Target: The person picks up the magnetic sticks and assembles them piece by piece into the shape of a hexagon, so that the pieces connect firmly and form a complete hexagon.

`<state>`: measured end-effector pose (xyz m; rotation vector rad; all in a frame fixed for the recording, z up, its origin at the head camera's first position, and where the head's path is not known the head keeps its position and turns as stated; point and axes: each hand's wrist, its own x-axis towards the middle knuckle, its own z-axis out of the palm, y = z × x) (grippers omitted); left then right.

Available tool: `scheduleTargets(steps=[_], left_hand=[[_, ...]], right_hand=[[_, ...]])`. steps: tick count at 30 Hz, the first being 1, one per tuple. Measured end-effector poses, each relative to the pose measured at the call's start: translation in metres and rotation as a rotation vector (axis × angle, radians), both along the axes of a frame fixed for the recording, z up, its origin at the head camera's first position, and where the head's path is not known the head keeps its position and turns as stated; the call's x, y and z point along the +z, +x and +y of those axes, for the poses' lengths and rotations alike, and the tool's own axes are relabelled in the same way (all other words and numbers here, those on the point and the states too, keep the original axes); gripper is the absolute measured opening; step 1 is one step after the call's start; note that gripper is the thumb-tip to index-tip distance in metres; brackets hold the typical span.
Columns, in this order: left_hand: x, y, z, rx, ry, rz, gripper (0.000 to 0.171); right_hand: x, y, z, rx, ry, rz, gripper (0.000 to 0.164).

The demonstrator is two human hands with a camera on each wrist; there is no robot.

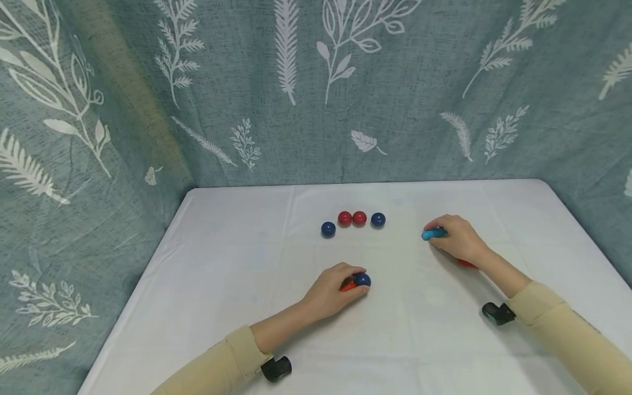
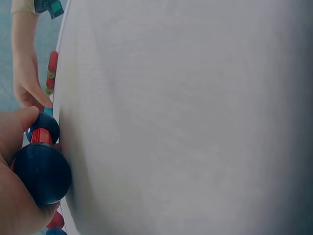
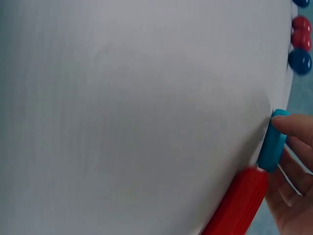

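Observation:
My left hand (image 1: pixel 333 291) grips a toy dumbbell-like piece, a red rod (image 2: pixel 42 136) with a dark blue ball (image 2: pixel 43 174) at the near end and another blue ball (image 2: pixel 46 126) at the far end. In the head view only one of its balls (image 1: pixel 362 280) and a bit of red show between thumb and fingers. Over on the right, my right hand (image 1: pixel 459 238) pinches a light blue rod (image 3: pixel 272 142) between thumb and fingers, low over the white cloth. A red rod (image 3: pixel 237 203) lies near that hand, mostly hidden under the wrist in the head view.
Two red balls (image 1: pixel 344 219) sit side by side toward the back, flanked by a blue ball (image 1: pixel 328 229) on the left and a blue ball (image 1: pixel 378 220) on the right. A white cloth (image 1: pixel 222 247) covers the table. Behind it hangs a leaf-patterned curtain (image 1: pixel 306 137).

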<state>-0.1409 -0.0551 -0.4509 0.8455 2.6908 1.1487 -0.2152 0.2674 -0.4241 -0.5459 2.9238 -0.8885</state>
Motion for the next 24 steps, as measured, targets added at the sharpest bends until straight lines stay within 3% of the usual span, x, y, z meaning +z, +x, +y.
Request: scheduleTargets(steps=[8,13,24], left_hand=[[0.000,0.001,-0.003,0.014,-0.007,-0.001,0.037],[0.002,0.002,-0.005,0.017,-0.003,-0.005,0.036],[0.001,0.002,-0.009,0.009,0.008,0.003,0.034]], right_hand=[[-0.006,0.008,-0.026,0.085,-0.010,0.006,0.020],[-0.010,0.017,-0.043,0.131,-0.040,-0.035,0.019],[-0.009,0.037,-0.076,0.316,-0.107,-0.075,0.022]])
